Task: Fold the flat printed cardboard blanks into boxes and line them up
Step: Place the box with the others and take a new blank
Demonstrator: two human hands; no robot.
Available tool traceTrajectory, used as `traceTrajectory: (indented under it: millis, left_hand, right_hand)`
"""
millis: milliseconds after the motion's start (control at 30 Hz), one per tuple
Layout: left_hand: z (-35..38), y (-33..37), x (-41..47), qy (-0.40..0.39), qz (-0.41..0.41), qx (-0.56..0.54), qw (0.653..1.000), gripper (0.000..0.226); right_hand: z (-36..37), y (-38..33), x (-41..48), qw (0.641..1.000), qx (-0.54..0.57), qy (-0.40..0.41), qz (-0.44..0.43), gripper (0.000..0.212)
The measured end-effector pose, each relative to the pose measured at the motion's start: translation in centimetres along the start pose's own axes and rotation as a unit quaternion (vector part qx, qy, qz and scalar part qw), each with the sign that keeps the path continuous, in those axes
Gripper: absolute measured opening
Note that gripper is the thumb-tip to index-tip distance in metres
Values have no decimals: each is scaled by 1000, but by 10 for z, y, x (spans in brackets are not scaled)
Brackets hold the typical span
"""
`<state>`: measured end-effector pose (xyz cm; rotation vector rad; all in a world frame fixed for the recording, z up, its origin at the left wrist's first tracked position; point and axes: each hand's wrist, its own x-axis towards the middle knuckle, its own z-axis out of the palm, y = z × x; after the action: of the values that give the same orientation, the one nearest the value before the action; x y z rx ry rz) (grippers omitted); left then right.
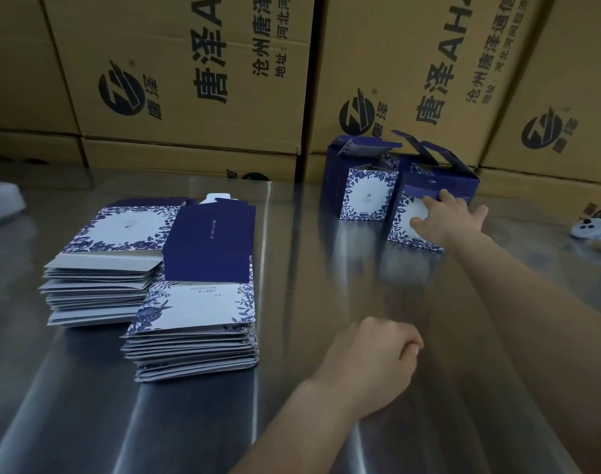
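Head view: your right hand [449, 220] reaches to the far edge of the worktop [326, 285], fingers spread flat against the front of the nearer folded box [400, 229], gripping nothing. That box stands just beside a second folded box [365, 195], both with top flaps up, backed by brown cartons [189, 80]. Your left hand [371, 364] is a closed fist holding nothing, toward the near edge. Two stacks of flat blanks [206, 248] lie toward the left side.

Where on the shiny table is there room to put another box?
Bare steel table lies between the two stacks of flat blue-and-white cardboard blanks and the two folded blue-and-white boxes, and in front around the left hand. A smaller gap sits between the boxes and the white gadget. The left side is crowded.
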<state>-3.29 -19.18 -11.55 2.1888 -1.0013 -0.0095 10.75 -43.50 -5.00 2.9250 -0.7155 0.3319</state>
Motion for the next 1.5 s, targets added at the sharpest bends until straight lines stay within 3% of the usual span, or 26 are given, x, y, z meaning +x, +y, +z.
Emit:
traceTrajectory:
  millis: [200,600,767,967,1167,1333,1400,1500]
  left_hand:
    - [3,0,1,-7,2,13,1000,22]
    - [-7,2,0,43,-4,16,999,22]
    - [-18,0,3,157,-36,35,986,19]
    - [-48,-14,2,360,-75,55,928,17]
    - [-67,-25,-3,403,-160,79,898,25]
    - [-81,-18,-5,464,-115,-40,877,30]
    - [-85,-17,-7,479,-111,-31,870,29]
    - [-94,-25,-10,473,-167,20,865,32]
  right_hand:
    - [12,7,5,997,64,-46,-10,60]
    - [9,-31,-52,970,223,55,-74,48]
    - [7,-62,-101,949,290,15,-120,48]
    - [12,-87,-148,931,340,4,-134,40]
    - [10,-95,-167,897,430,-28,-98,33]
    - [13,-98,-177,878,474,-33,-64,28]
    - [16,-96,-180,870,488,-28,-58,26]
    - [20,-93,-181,860,508,-17,-56,24]
